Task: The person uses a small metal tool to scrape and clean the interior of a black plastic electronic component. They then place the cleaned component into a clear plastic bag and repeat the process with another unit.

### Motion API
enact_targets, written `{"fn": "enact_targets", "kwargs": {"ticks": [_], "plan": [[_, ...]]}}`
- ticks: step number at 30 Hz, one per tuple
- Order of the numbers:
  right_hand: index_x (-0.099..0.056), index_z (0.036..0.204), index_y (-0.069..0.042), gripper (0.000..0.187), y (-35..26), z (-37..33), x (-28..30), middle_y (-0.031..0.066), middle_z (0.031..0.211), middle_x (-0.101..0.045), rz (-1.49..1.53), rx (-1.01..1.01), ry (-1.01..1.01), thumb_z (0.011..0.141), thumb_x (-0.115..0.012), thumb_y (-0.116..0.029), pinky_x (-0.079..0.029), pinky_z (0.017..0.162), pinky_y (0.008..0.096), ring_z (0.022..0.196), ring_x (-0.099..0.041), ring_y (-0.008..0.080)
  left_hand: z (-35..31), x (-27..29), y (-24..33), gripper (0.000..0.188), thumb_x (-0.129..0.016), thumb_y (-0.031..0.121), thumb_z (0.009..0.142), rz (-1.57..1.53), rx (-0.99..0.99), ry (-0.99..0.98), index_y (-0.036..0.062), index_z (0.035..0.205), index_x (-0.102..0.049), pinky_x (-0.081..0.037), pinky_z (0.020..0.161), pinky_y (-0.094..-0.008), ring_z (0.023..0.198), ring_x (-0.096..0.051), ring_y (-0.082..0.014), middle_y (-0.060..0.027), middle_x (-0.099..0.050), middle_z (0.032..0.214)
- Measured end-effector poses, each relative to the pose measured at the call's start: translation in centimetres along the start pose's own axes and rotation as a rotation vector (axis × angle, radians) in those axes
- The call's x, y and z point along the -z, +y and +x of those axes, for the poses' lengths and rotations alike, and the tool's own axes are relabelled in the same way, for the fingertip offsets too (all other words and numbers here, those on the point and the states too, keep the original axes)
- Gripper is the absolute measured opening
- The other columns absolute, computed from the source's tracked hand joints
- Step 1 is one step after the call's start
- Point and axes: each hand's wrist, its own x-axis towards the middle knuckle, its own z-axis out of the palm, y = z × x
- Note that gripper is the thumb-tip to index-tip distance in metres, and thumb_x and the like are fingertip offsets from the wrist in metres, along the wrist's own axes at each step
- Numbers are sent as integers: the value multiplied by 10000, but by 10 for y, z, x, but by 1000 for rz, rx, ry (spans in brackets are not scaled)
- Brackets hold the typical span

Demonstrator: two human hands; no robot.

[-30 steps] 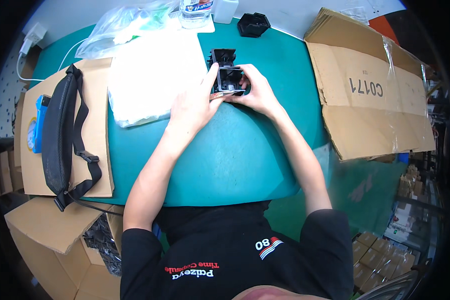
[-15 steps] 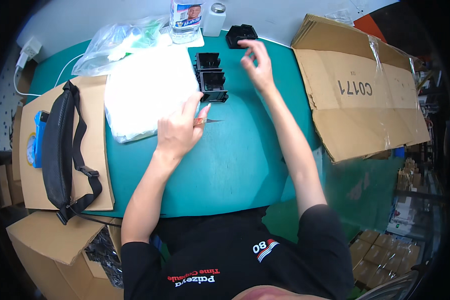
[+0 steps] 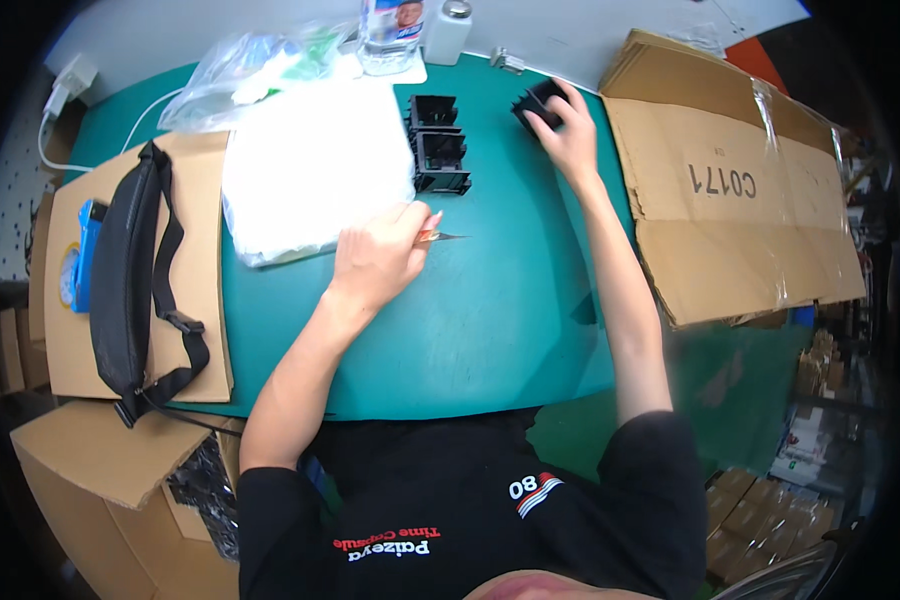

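Observation:
My left hand (image 3: 378,252) is closed around a small knife (image 3: 454,237) with an orange-wrapped grip; its thin pointed blade sticks out to the right above the mat. At the far right of the table, my right hand (image 3: 574,142) grips a black plastic part (image 3: 534,106) between thumb and fingers, which partly cover it. Two open-topped black plastic housings (image 3: 441,182) stand end to end in the far middle, just beyond the knife. Beside them on the left lies a white plastic-wrapped bundle (image 3: 315,175).
The green tabletop (image 3: 450,330) ends near my body. Flattened cardboard (image 3: 730,230) leans on the right. A black waist bag (image 3: 120,280) lies on cardboard at left. At the back are a clear bottle (image 3: 390,45), a white pump bottle (image 3: 450,35) and a small metal piece (image 3: 507,61).
My right hand has taken hold of the black part at the back and moved it right and nearer, exposing the small metal piece. My left hand has drawn back slightly from the housings, still holding the knife.

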Motion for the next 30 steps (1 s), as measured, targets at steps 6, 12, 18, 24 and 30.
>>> {"fn": "enact_targets", "kwargs": {"ticks": [6,12,18,24,30], "plan": [[-558,1043,-44,446,-71,-87,53,162,1332,-620,462,-95,-185,701,-840,6,-476,1021,365,1215,-610,269,-4,1,19,188,-694,182,939,-115,-7,-54,65,1084,-669,-498,589,-412,714,-669,-304,-111,-667,829],[-518,1376,-57,711,-119,-118,70,143,1338,-599,595,-81,-519,729,-806,1,-487,1032,402,1222,-593,315,-5,10,39,285,-683,201,953,-20,-28,-200,73,1208,-686,-492,584,-396,683,-632,-270,-93,-609,799],[-510,1420,-31,814,-139,-121,66,170,1320,-538,420,-63,-352,719,-893,-187,-516,989,407,1179,-589,343,-3,8,43,293,-727,172,920,74,-98,-244,107,1206,-729,-473,545,-371,592,-589,-234,-64,-558,717],[-652,1175,-24,667,-133,-130,46,131,1041,-648,418,-59,-261,678,-926,-375,-536,857,410,976,-631,322,-6,10,45,294,-732,178,915,100,-104,-306,128,1203,-742,-452,518,-366,545,-558,-227,-54,-529,686],[-654,1188,-55,667,-131,-133,43,115,1014,-642,433,-66,-254,668,-932,-367,-533,834,401,948,-624,310,-6,11,47,278,-733,182,913,106,-117,-361,134,1186,-750,-439,502,-368,534,-550,-228,-56,-528,677]]}}
